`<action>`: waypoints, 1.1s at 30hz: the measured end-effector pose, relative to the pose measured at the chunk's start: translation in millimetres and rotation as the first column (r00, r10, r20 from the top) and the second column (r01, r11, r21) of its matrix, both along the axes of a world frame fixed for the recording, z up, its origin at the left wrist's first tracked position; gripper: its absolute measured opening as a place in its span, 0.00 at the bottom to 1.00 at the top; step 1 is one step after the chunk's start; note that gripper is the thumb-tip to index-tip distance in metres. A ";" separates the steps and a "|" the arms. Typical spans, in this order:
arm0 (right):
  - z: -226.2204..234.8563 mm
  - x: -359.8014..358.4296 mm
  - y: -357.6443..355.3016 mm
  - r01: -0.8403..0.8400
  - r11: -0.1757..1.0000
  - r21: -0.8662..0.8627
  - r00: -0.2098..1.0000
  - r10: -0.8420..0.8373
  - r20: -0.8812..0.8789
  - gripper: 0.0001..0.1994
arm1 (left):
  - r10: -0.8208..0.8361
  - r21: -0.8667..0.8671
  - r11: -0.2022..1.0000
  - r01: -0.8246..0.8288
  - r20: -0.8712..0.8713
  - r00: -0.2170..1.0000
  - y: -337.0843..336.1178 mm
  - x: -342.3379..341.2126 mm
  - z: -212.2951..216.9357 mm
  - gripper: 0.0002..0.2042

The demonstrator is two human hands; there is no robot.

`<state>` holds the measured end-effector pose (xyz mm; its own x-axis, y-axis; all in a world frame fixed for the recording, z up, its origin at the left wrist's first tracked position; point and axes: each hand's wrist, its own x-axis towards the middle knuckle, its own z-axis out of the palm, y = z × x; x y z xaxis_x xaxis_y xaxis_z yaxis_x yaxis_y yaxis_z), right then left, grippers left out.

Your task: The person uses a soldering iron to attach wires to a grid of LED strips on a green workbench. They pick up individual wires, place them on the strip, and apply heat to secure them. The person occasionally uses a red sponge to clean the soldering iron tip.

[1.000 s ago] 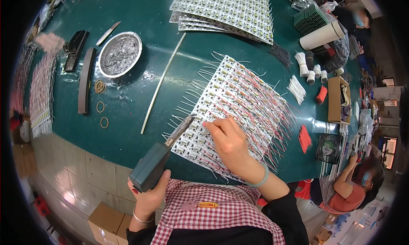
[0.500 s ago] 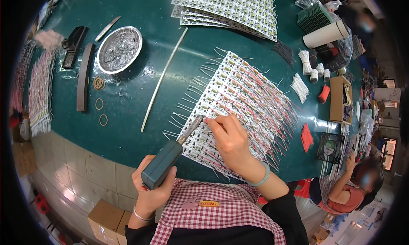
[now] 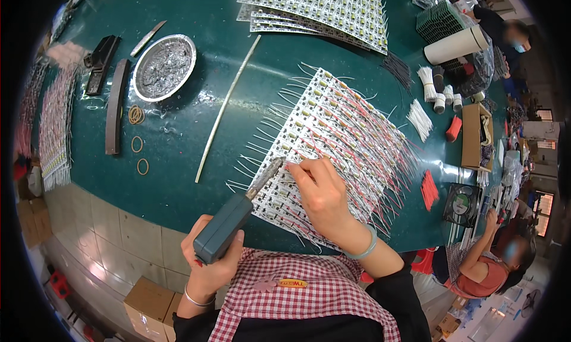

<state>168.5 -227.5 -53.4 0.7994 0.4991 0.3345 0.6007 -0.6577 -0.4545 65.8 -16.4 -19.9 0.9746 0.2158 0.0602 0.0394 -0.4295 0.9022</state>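
Note:
My left hand [image 3: 209, 269] grips a grey-green soldering iron [image 3: 229, 226] by its handle, and its metal tip [image 3: 272, 167] touches the near left part of a white circuit panel [image 3: 333, 133] bristling with red and white wires. My right hand [image 3: 321, 199] rests on that panel right beside the tip, with thumb and forefinger pinched on a thin wire. A pale green bangle [image 3: 366, 247] circles my right wrist. The panel lies tilted on the dark green table [image 3: 196, 62].
A round foil dish of solder scrap [image 3: 163, 65], a long pale rod [image 3: 229, 107], rubber bands [image 3: 138, 136] and dark bars [image 3: 113, 113] lie to the left. More panels [image 3: 321, 8] are stacked at the back. Wire bundles, a cardboard box [image 3: 476, 133] and seated people [image 3: 493, 258] are on the right.
My left hand has swung the soldering iron up and rightward, bringing its tip onto the panel next to my right fingers. My right hand has stayed on the panel.

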 end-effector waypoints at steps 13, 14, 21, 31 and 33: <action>0.0 -0.9 0.7 0.019 1.000 0.006 1.000 -0.019 0.001 0.17 | 0.039 -0.067 0.997 -0.045 -0.093 0.995 0.7 -5.0 4.2 0.10; 0.3 -0.8 0.6 0.020 1.000 0.006 1.000 -0.020 0.003 0.17 | 0.023 -0.047 0.999 -0.026 -0.083 0.996 0.8 -4.3 3.9 0.10; -1.3 -0.4 1.7 0.035 0.999 0.015 0.999 -0.035 0.031 0.16 | 0.010 -0.005 1.000 -0.010 0.007 1.000 -4.3 0.6 -3.5 0.09; -1.0 -0.8 2.8 0.056 0.998 0.019 0.998 -0.056 0.037 0.17 | -0.012 0.031 0.999 0.012 0.001 1.000 0.7 -2.5 -3.7 0.08; -2.0 -0.6 2.1 0.038 0.999 0.001 0.999 -0.038 0.038 0.17 | 0.067 -0.051 0.996 -0.072 -0.108 0.992 1.6 -9.8 -2.6 0.09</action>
<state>167.9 -225.4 -55.4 0.8046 0.4682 0.3651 0.5919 -0.6806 -0.4318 56.0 -14.9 -22.5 0.9574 0.2833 -0.0562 0.1639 -0.3725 0.9135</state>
